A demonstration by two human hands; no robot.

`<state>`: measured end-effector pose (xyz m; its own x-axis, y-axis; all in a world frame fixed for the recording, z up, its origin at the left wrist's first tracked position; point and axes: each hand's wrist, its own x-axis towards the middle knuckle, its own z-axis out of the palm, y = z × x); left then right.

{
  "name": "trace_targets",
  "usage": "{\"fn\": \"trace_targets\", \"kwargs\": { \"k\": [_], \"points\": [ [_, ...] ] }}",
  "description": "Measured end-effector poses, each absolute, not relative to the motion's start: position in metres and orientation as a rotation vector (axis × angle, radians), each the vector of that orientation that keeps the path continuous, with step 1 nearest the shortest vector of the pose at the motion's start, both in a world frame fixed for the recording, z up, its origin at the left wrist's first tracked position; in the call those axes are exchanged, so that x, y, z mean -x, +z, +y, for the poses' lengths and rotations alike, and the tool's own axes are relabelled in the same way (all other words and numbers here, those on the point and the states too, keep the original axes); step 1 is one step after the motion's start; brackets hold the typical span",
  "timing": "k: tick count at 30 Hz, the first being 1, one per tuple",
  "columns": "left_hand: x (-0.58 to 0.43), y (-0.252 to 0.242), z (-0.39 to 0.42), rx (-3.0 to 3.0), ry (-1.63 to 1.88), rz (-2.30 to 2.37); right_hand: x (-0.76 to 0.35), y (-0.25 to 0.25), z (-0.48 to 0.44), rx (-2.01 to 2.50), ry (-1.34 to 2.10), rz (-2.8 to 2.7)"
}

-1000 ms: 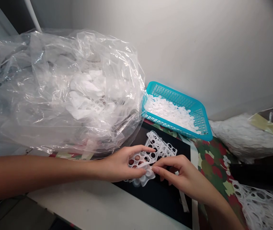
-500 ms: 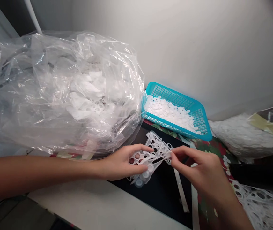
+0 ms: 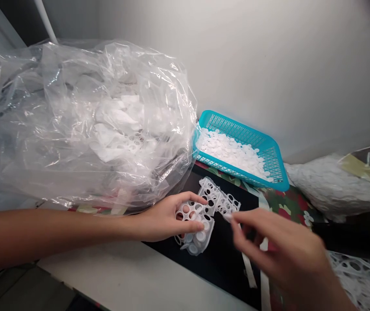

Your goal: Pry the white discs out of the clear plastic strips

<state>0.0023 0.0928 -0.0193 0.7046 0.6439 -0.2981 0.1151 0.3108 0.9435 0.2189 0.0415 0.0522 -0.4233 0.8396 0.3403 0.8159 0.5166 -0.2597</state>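
My left hand [image 3: 168, 218] grips a white perforated plastic sheet [image 3: 209, 190] full of round holes, thumb on top and fingers around its left side. Several translucent round discs [image 3: 200, 236] still sit at the sheet's lower end, by the thumb. My right hand [image 3: 279, 246] is a little blurred, its thumb and forefinger pinched at the sheet's right edge. A small white plastic piece [image 3: 228, 217] shows at those fingertips; whether it is loose or joined to the sheet, I cannot tell. Beneath lies a black mat [image 3: 227, 268].
Behind the hands stands a turquoise basket [image 3: 246, 172] holding many white discs [image 3: 233, 149]. A big clear plastic bag [image 3: 74, 129] bulges at left. More perforated sheets [image 3: 363, 276] lie at lower right, a filled bag [image 3: 327, 183] behind them. A white strip [image 3: 249, 272] lies on the mat.
My right hand has shifted slightly right and toward me, still pinched. The sheet's right part now hangs less stretched, and its lower end has turned a little. My left hand has barely moved.
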Motion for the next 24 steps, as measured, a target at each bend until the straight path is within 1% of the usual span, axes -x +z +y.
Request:
{"fn": "trace_targets", "kwargs": {
  "k": [2, 6, 16, 21, 24],
  "points": [
    [-0.003, -0.021, 0.093, -1.21, 0.407, 0.722, -0.207, 0.043, 0.039, 1.258, 0.087, -2.44],
    [-0.003, -0.02, 0.092, -1.199, 0.436, 0.705, -0.195, 0.028, 0.038, 1.277, 0.046, -2.528],
    [-0.003, -0.018, 0.089, -1.163, 0.433, 0.676, -0.198, 0.032, 0.037, 1.431, 0.433, -2.474],
    [-0.001, -0.018, 0.088, -1.305, 0.43, 0.689, -0.199, 0.031, 0.04, 1.498, 0.669, -2.415],
    [0.0, -0.018, 0.088, -1.417, 0.435, 0.705, -0.196, 0.027, 0.04, 1.562, 0.667, -2.405]
  ]
}}
